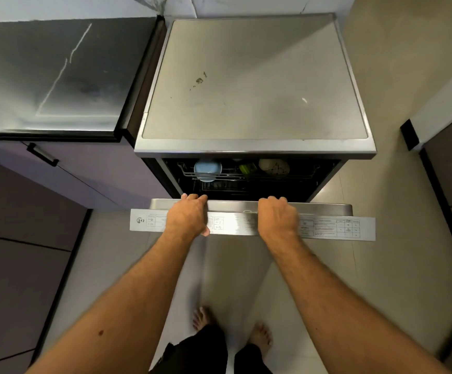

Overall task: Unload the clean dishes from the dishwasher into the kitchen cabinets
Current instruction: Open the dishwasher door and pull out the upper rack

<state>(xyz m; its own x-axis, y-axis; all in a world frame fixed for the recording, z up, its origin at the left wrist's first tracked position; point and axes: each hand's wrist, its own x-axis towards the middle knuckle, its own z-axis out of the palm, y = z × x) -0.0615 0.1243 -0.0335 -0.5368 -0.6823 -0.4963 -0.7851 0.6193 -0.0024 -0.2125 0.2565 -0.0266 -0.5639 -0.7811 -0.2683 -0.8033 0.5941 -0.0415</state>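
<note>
Kitchen: dishwasher door under left hand, right hand.

Dishwasher showing brushed, matt metal top, scuffed; counter presenting glossy dark stone; rack appearing wire.

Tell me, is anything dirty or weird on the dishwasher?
Yes. The dishwasher's grey top has small dark smudges near its middle and a little white fleck further right. Nothing looks spilled or broken.

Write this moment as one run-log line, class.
step: opening dishwasher door | left hand: grips door edge | right hand: grips door edge | door: partly open | blue bowl: in rack | unloaded: nothing yet
</note>
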